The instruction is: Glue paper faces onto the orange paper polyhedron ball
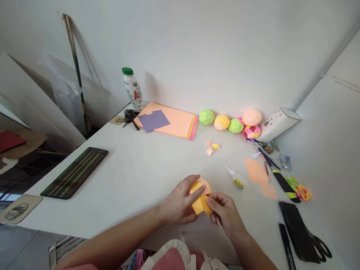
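Between my hands, close to the table's near edge, is a faceted paper ball (199, 204) folded from yellow and peach pieces. My left hand (182, 200) wraps round its left side, fingers over the top. With thumb and fingertips, my right hand (223, 210) pinches a yellow flap on the ball's right side. A dark gap shows between the peach and yellow parts. The underside is hidden. Beyond the hands lie a few small paper scraps (209, 151). A small white glue bottle (235, 177) with a yellow label rests to the right, its nozzle pointing away.
Finished-looking paper balls (221, 122) line the wall. Coloured sheets (174, 123) lie at the back beside a white bottle (133, 90) and keys (131, 117). Peach squares (256, 171), a cutter (286, 185), a black case (298, 230) and scissors (320, 245) occupy the right. A dark panel (75, 172) lies left.
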Demonstrator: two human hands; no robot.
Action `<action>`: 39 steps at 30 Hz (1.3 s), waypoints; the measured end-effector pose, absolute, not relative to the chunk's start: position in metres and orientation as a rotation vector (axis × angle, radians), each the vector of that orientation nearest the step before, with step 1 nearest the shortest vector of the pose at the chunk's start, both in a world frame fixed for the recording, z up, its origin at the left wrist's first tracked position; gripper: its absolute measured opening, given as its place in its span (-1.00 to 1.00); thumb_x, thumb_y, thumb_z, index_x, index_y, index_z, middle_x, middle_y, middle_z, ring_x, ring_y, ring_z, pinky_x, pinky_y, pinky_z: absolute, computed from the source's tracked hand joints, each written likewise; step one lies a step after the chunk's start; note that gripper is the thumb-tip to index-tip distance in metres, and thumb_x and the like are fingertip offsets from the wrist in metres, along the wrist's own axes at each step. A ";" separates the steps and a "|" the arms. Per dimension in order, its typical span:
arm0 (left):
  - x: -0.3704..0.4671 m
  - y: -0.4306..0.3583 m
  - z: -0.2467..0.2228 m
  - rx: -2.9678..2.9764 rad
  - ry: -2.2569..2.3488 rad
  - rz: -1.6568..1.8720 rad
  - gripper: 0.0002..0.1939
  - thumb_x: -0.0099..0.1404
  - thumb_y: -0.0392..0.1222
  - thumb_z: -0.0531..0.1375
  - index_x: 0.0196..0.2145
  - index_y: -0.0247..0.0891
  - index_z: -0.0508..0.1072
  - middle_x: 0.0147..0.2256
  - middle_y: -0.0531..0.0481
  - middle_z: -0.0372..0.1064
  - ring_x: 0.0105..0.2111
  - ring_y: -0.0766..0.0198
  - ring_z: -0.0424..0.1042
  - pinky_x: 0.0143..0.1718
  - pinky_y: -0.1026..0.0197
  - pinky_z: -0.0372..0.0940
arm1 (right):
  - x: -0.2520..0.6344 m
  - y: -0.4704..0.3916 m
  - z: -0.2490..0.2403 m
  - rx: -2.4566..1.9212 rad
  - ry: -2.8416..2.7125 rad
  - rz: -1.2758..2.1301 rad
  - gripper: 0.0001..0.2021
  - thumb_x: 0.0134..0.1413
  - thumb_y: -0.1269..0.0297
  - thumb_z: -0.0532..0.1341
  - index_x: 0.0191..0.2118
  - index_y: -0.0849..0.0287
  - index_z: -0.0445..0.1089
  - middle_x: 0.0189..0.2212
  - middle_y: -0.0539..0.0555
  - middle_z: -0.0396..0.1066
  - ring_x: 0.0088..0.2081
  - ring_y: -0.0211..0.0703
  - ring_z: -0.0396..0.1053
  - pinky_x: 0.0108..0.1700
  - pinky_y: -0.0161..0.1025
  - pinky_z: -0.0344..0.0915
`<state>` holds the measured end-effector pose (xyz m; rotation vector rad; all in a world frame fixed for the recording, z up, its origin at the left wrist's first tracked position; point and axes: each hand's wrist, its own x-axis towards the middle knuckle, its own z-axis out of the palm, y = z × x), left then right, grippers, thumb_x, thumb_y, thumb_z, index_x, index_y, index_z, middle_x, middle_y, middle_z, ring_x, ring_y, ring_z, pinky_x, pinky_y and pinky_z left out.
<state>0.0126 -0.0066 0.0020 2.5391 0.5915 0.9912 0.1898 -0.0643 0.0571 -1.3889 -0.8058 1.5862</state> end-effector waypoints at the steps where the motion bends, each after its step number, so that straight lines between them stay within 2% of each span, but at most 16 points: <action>1: 0.012 -0.007 0.002 2.537 0.586 0.995 -0.05 0.02 -0.27 0.20 0.27 -0.15 -0.22 0.21 -0.37 -0.22 0.15 -0.24 -0.01 -0.04 -0.24 0.22 | 0.190 -0.064 0.057 -1.392 -0.801 1.586 -0.69 -0.10 0.08 0.34 -0.54 0.23 0.37 -0.70 -0.12 0.24 -0.78 -0.46 0.08 -0.74 -0.43 0.00; 4: 0.012 -0.007 0.004 2.523 0.574 1.000 -0.07 0.07 -0.20 0.21 0.28 -0.17 -0.21 0.20 -0.37 -0.18 0.17 -0.22 -0.02 0.00 -0.24 0.19 | 0.190 -0.065 0.056 -1.398 -0.789 1.588 -0.70 -0.09 0.08 0.34 -0.53 0.22 0.38 -0.72 -0.12 0.23 -0.78 -0.45 0.08 -0.75 -0.42 0.02; 7: 0.012 -0.007 0.007 2.497 0.545 1.005 -0.07 0.11 -0.05 0.22 0.29 -0.19 -0.22 0.20 -0.38 -0.17 0.18 -0.23 -0.03 0.03 -0.25 0.15 | 0.190 -0.066 0.055 -1.390 -0.793 1.579 -0.71 -0.07 0.09 0.33 -0.52 0.22 0.38 -0.76 -0.14 0.20 -0.77 -0.43 0.09 -0.74 -0.42 0.04; 11: 0.012 -0.007 0.008 2.487 0.523 1.023 -0.12 0.19 0.10 0.14 0.30 -0.18 -0.24 0.19 -0.38 -0.16 0.18 -0.22 -0.03 0.05 -0.26 0.12 | 0.189 -0.067 0.055 -1.386 -0.798 1.558 -0.71 -0.06 0.10 0.33 -0.52 0.22 0.37 -0.80 -0.15 0.17 -0.78 -0.43 0.08 -0.73 -0.43 0.05; 15: 0.013 -0.007 0.009 2.506 0.531 1.025 -0.21 0.25 0.02 0.08 0.30 -0.18 -0.24 0.18 -0.36 -0.16 0.17 -0.19 -0.03 0.05 -0.25 0.13 | 0.189 -0.067 0.054 -1.376 -0.807 1.537 -0.73 -0.03 0.12 0.32 -0.52 0.22 0.37 -0.79 -0.14 0.21 -0.77 -0.42 0.11 -0.71 -0.43 0.08; 20: 0.014 -0.009 0.007 2.526 0.554 1.044 -0.14 0.17 -0.03 0.18 0.29 -0.22 -0.19 0.18 -0.37 -0.13 0.16 -0.21 -0.01 0.05 -0.26 0.14 | 0.189 -0.068 0.052 -1.379 -0.823 1.528 -0.73 -0.02 0.13 0.31 -0.51 0.22 0.36 -0.76 -0.14 0.22 -0.75 -0.42 0.13 -0.71 -0.42 0.10; 26: 0.014 -0.012 0.001 2.580 0.622 1.053 -0.18 0.18 -0.26 0.14 0.29 -0.29 -0.20 0.19 -0.42 -0.13 0.21 -0.26 -0.08 0.05 -0.30 0.14 | 0.185 -0.067 0.053 -1.383 -0.849 1.492 -0.71 0.00 0.12 0.30 -0.52 0.23 0.33 -0.74 -0.13 0.23 -0.75 -0.42 0.14 -0.69 -0.42 0.10; 34: 0.015 -0.014 0.002 2.692 0.590 1.094 -0.22 0.20 -0.31 0.10 0.28 -0.45 -0.20 0.18 -0.51 -0.01 0.24 -0.29 -0.12 0.05 -0.33 0.15 | 0.184 -0.068 0.045 -1.356 -0.841 1.498 -0.71 0.03 0.11 0.27 -0.51 0.22 0.30 -0.72 -0.11 0.27 -0.75 -0.39 0.17 -0.68 -0.39 0.14; 39: 0.013 -0.015 0.003 2.683 0.560 1.066 -0.19 0.16 -0.35 0.05 0.29 -0.48 -0.24 0.22 -0.51 -0.09 0.26 -0.28 -0.17 0.09 -0.37 0.08 | 0.182 -0.069 0.048 -1.368 -0.832 1.505 -0.70 0.00 0.10 0.29 -0.52 0.22 0.29 -0.72 -0.11 0.26 -0.75 -0.39 0.17 -0.70 -0.40 0.14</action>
